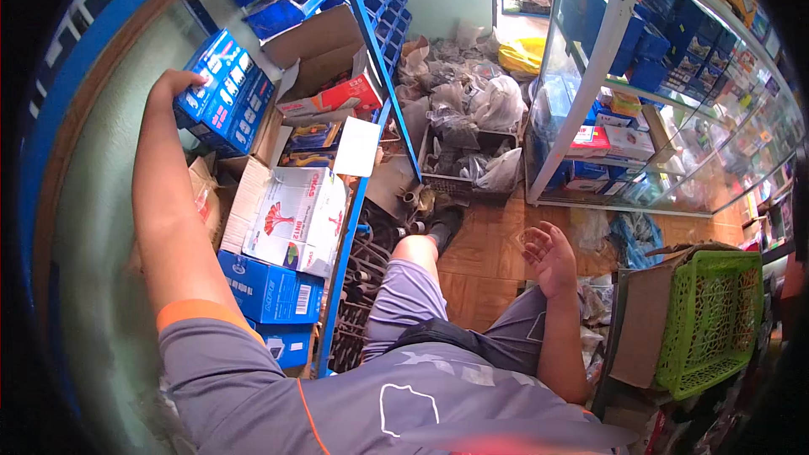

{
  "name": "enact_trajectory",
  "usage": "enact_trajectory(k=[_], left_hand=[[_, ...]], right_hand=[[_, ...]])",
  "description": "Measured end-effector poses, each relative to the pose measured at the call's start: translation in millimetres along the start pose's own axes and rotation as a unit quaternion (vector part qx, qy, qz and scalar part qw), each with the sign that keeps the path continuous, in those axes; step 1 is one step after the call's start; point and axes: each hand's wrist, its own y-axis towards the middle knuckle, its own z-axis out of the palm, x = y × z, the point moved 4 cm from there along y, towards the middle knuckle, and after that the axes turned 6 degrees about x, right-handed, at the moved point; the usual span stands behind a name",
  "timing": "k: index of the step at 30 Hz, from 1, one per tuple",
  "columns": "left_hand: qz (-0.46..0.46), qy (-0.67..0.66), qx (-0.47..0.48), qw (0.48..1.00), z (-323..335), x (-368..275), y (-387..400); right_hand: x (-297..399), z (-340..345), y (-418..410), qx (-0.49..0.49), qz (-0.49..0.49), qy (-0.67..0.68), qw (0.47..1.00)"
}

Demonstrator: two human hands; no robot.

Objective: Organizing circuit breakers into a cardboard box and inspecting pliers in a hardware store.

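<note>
My left hand reaches to the upper left and rests on a blue printed cardboard box, its fingertips on the upper face; part of the hand is hidden behind the box's edge. That box leans on the shelf beside an opened red and white carton. Below it lies a white printed box on top of blue boxes. My right hand hangs over the wooden floor with its fingers apart and slightly curled, holding nothing.
Blue storage bins hang beyond the shelf's blue metal frame. A black crate with plastic bags stands ahead on the floor. To the right are a glass display cabinet and a green plastic basket against a cardboard box.
</note>
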Motion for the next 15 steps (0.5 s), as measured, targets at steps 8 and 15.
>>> enact_trajectory(k=[8, 15], left_hand=[[0.038, -0.022, 0.006, 0.999, -6.6, 6.2, 41.1], [0.107, 0.104, -0.092, 0.984, -10.4, 3.2, 32.1]], right_hand=[[-0.2, -4.9, 2.9, -0.013, -0.006, 0.022, 1.000], [9.8, -12.3, -10.5, -0.011, -0.033, 0.051, 0.998]])
